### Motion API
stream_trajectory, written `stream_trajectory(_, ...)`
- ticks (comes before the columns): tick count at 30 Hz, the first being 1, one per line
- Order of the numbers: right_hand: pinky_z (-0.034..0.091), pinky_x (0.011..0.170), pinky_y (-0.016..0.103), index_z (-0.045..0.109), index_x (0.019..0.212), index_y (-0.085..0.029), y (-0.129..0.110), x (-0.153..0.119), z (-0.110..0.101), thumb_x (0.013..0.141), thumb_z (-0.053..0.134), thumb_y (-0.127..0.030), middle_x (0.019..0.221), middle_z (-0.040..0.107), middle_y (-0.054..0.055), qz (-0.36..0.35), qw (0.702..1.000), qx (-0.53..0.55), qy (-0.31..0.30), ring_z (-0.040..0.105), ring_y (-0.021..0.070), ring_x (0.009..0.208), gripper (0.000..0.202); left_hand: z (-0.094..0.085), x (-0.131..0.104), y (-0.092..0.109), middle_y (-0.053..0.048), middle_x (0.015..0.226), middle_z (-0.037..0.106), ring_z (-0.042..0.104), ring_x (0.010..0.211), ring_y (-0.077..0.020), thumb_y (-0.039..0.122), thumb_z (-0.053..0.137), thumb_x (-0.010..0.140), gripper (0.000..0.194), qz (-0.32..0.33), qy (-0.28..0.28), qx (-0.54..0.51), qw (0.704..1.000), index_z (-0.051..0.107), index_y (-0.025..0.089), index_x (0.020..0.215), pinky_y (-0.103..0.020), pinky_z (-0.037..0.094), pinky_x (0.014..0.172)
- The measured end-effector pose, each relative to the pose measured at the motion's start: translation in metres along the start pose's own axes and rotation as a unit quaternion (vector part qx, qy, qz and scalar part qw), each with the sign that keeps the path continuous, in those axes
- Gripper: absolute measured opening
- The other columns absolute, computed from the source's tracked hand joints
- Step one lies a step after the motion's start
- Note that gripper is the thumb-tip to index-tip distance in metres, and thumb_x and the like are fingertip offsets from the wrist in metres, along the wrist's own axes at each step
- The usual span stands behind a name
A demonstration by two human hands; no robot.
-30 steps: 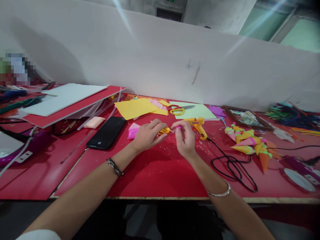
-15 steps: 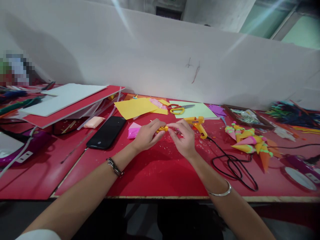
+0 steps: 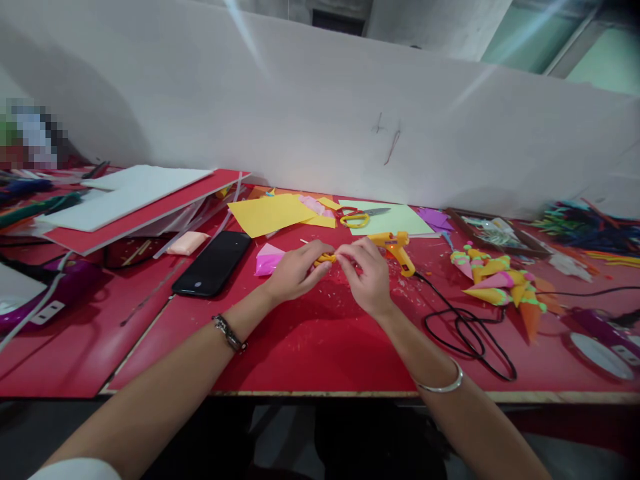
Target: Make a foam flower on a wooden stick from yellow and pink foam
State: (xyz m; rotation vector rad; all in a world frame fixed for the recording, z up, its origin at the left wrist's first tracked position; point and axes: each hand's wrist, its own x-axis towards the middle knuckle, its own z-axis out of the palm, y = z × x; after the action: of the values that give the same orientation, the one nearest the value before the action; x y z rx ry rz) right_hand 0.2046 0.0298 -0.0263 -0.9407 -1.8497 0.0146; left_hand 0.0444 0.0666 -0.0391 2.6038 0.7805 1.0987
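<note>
Right hand (image 3: pixel 369 279) has neared left hand (image 3: pixel 294 273), whose grip clamps a yellow piece (image 3: pixel 327 258); right grip unclear, glue gun (image 3: pixel 397 249) beyond.

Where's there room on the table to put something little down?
The speckled red tabletop between the left hand, right hand and near edge. A smaller patch: between the black smartphone and the dark bracelet. It's crowded beyond the hands: yellow paper, scissors, hot glue gun. Coloured cones crowd the right.

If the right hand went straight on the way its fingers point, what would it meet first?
Probably the small yellow piece in the left hand; the right hand seems to be touching it, though depth is unclear.
</note>
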Motion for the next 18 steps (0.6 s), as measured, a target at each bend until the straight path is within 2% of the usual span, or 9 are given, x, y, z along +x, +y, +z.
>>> stream_trajectory(3,0.043,0.067,0.029,0.056,0.085,-0.023,-0.001,0.001,0.0,0.083,0.044,-0.022,0.08,0.05,0.002,0.027,0.999,0.023,0.015,0.049,0.0144,0.075,0.012,0.0,0.001,0.001,-0.006,0.085,0.056,0.052,0.076,-0.0136,0.032,0.031,0.087,0.026,-0.003,-0.005,-0.002,1.0,0.048,0.015,0.098,-0.024,0.04,0.065)
stream_trajectory(7,0.044,0.073,0.032,0.051,0.105,-0.024,0.001,0.004,0.0,0.085,0.037,-0.02,0.09,0.052,0.004,0.074,0.994,0.061,0.043,0.051,0.0153,0.082,0.025,0.0,0.002,0.003,-0.007,0.088,0.057,0.053,0.078,-0.0141,0.033,0.03,0.088,0.027,-0.016,-0.02,0.0,1.0,0.049,0.015,0.097,-0.025,0.041,0.067)
stream_trajectory(11,0.046,0.077,0.033,0.045,0.113,-0.027,0.004,0.003,0.002,0.087,0.034,-0.021,0.105,0.053,0.006,0.093,0.99,0.11,0.004,0.055,0.0149,0.086,0.03,0.002,0.003,0.001,-0.006,0.086,0.057,0.052,0.074,-0.0139,0.035,0.031,0.087,0.028,-0.045,-0.026,0.0,0.999,0.049,0.015,0.096,-0.026,0.041,0.065)
stream_trajectory(14,0.048,0.076,0.032,0.045,0.108,-0.025,0.006,0.001,0.006,0.086,0.039,-0.024,0.097,0.058,0.005,0.117,0.982,0.145,0.008,0.057,0.014,0.084,0.023,0.002,0.004,-0.001,-0.005,0.081,0.057,0.051,0.07,-0.013,0.034,0.031,0.088,0.028,-0.056,-0.011,-0.014,0.998,0.05,0.015,0.093,-0.025,0.04,0.064)
stream_trajectory(16,0.048,0.076,0.031,0.048,0.098,-0.023,0.008,0.0,0.007,0.083,0.045,-0.026,0.089,0.06,0.003,0.133,0.98,0.147,0.02,0.058,0.0136,0.082,0.016,0.002,0.004,-0.002,-0.005,0.081,0.057,0.051,0.071,-0.0131,0.033,0.031,0.088,0.027,-0.054,-0.002,-0.025,0.998,0.049,0.015,0.094,-0.025,0.039,0.064)
stream_trajectory(18,0.048,0.077,0.031,0.053,0.09,-0.021,0.01,0.001,0.008,0.08,0.05,-0.027,0.089,0.059,0.003,0.134,0.98,0.146,0.023,0.057,0.0136,0.083,0.011,0.002,0.004,-0.002,-0.005,0.082,0.057,0.051,0.072,-0.013,0.033,0.031,0.088,0.027,-0.053,-0.003,-0.033,0.998,0.049,0.015,0.094,-0.025,0.039,0.064)
